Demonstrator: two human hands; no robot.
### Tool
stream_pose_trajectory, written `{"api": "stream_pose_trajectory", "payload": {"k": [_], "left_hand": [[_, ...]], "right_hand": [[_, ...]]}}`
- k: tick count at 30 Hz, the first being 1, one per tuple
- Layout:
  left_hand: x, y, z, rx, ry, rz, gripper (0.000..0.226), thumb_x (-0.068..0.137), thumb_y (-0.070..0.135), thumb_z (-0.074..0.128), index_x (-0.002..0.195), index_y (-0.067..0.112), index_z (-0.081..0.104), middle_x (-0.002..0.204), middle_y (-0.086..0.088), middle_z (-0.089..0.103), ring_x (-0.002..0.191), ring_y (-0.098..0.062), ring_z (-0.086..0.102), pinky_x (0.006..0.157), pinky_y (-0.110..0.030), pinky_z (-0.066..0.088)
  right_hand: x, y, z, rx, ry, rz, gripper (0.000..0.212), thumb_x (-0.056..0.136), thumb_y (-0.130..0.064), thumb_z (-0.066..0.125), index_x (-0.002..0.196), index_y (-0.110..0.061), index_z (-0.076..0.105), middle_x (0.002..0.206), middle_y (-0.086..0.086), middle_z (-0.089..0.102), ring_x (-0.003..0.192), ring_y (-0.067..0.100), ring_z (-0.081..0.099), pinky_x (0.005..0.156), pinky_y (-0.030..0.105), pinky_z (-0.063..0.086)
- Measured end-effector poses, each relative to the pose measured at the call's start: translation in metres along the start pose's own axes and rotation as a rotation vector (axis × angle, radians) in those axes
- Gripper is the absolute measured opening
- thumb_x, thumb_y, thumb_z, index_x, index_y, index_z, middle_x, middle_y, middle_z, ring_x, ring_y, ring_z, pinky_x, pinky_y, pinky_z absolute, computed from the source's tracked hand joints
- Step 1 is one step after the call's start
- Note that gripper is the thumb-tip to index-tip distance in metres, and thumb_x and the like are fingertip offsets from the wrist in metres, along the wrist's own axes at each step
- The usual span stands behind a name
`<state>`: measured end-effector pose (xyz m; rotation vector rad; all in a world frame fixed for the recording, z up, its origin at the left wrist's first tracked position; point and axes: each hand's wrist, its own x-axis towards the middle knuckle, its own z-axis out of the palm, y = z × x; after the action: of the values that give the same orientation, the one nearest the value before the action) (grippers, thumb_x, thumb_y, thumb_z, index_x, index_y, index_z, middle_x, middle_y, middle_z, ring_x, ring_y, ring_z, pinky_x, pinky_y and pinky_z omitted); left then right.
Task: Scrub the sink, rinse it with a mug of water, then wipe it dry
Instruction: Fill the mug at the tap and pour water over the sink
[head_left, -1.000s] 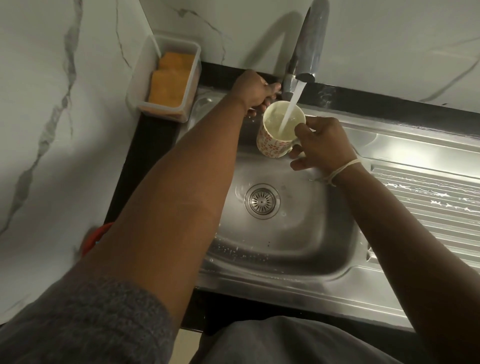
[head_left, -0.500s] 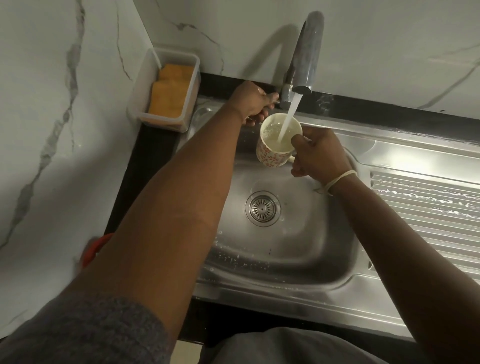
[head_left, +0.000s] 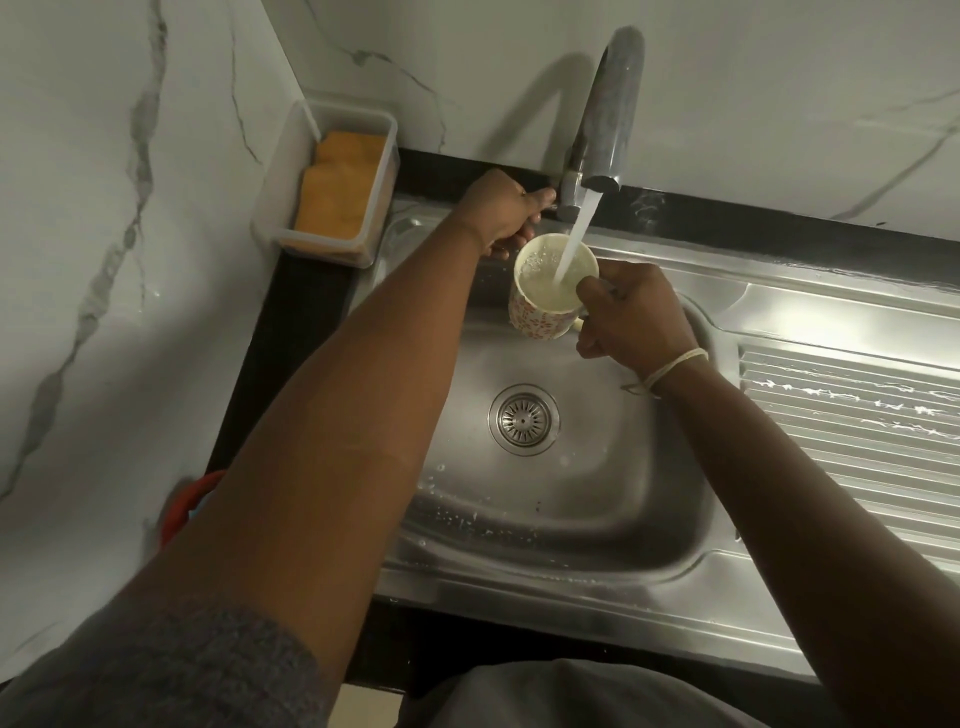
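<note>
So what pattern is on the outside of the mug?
The mug is cream with small reddish-orange speckled markings all over, best seen in the head view.

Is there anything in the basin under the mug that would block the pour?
Nothing visible. The mug, held by the right hand, hangs over the sink, which shows only its drain strainer and droplets.

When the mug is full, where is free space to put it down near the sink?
Free: the ribbed drainboard right of the basin, and the flat strip behind it. Crowded: under the tap, where the left hand, right hand and mug meet; the tub fills the left corner.
</note>
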<state>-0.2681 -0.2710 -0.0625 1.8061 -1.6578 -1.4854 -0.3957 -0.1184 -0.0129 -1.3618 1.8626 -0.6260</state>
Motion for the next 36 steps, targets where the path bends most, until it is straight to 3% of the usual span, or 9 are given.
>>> {"api": "stream_pose_trajectory", "payload": {"k": [6, 11, 15, 18, 21, 24, 27, 30, 36], "left_hand": [[-0.004, 0.024, -0.012, 0.308, 0.019, 0.170, 0.036, 0.093, 0.038, 0.062, 0.076, 0.006, 0.063, 0.068, -0.003, 0.062, 0.057, -0.014, 0.056, 0.063, -0.029, 0.047], [-0.023, 0.064, -0.005, 0.623, 0.008, 0.449, 0.039, 0.089, 0.026, 0.067, 0.115, -0.002, 0.060, 0.114, -0.015, 0.065, 0.105, -0.029, 0.063, 0.087, -0.035, 0.049], [-0.026, 0.026, 0.023, 0.162, 0.193, 0.290, 0.028, 0.082, 0.040, 0.073, 0.071, 0.019, 0.058, 0.077, -0.001, 0.067, 0.067, -0.012, 0.062, 0.059, -0.026, 0.047], [-0.038, -0.018, 0.082, -0.042, 0.405, 0.323, 0.035, 0.082, 0.043, 0.071, 0.062, 0.019, 0.055, 0.057, 0.006, 0.058, 0.052, -0.010, 0.054, 0.050, -0.027, 0.041], [-0.040, -0.039, 0.130, 0.129, 0.234, 0.613, 0.022, 0.082, 0.036, 0.066, 0.075, 0.016, 0.059, 0.074, 0.001, 0.061, 0.066, -0.016, 0.056, 0.059, -0.035, 0.048], [-0.024, -0.033, 0.157, 0.412, 0.113, 0.912, 0.032, 0.084, 0.029, 0.062, 0.111, 0.012, 0.064, 0.118, -0.009, 0.060, 0.108, -0.024, 0.056, 0.092, -0.043, 0.047], [-0.004, -0.031, 0.167, 0.560, 0.092, 0.933, 0.059, 0.090, 0.031, 0.060, 0.142, 0.007, 0.045, 0.150, -0.013, 0.040, 0.141, -0.027, 0.032, 0.119, -0.045, 0.020], [0.013, -0.047, 0.145, 0.626, 0.066, 0.940, 0.065, 0.095, 0.033, 0.055, 0.149, 0.005, 0.034, 0.157, -0.014, 0.029, 0.148, -0.028, 0.020, 0.122, -0.043, 0.009], [0.013, -0.093, 0.076, 0.813, 0.162, 0.799, 0.065, 0.096, 0.047, 0.034, 0.154, 0.018, 0.023, 0.162, -0.007, 0.016, 0.150, -0.026, 0.009, 0.120, -0.053, 0.006]], "right_hand": [[-0.001, -0.001, -0.003, 0.001, -0.003, -0.011, 0.033, 0.096, -0.016, 0.048, 0.121, -0.005, 0.067, 0.064, 0.011, 0.067, 0.055, 0.026, 0.068, 0.068, 0.041, 0.063], [-0.008, 0.009, -0.015, -0.020, -0.003, 0.009, 0.027, 0.095, -0.017, 0.050, 0.111, -0.006, 0.070, 0.061, 0.010, 0.068, 0.055, 0.025, 0.069, 0.065, 0.032, 0.061], [-0.015, 0.031, -0.037, -0.037, 0.009, 0.057, 0.026, 0.095, -0.018, 0.050, 0.107, -0.011, 0.072, 0.068, 0.002, 0.067, 0.050, 0.018, 0.066, 0.052, 0.040, 0.061], [-0.020, 0.050, -0.061, -0.141, 0.028, 0.117, 0.025, 0.097, -0.020, 0.049, 0.089, -0.010, 0.070, 0.073, 0.009, 0.068, 0.054, 0.024, 0.067, 0.046, 0.045, 0.058], [-0.020, 0.059, -0.085, -0.248, 0.006, 0.220, 0.027, 0.098, -0.023, 0.049, 0.085, -0.007, 0.067, 0.073, 0.016, 0.067, 0.044, 0.031, 0.066, 0.053, 0.049, 0.059], [-0.005, 0.057, -0.102, -0.347, -0.037, 0.336, 0.035, 0.100, -0.027, 0.047, 0.079, -0.003, 0.062, 0.077, 0.020, 0.067, 0.046, 0.033, 0.066, 0.055, 0.043, 0.058], [0.021, 0.049, -0.105, -0.503, -0.127, 0.389, 0.040, 0.101, -0.029, 0.043, 0.071, -0.005, 0.054, 0.078, 0.025, 0.065, 0.043, 0.030, 0.059, 0.039, 0.029, 0.044], [0.047, 0.029, -0.091, -0.533, -0.219, 0.397, 0.040, 0.101, -0.034, 0.046, 0.088, 0.002, 0.059, 0.070, 0.014, 0.062, 0.041, 0.023, 0.064, 0.035, 0.023, 0.043], [0.068, -0.031, -0.031, -0.474, -0.456, 0.308, 0.039, 0.094, -0.044, 0.059, 0.102, -0.005, 0.058, 0.093, 0.021, 0.067, 0.056, 0.031, 0.071, 0.041, 0.028, 0.054]]}}
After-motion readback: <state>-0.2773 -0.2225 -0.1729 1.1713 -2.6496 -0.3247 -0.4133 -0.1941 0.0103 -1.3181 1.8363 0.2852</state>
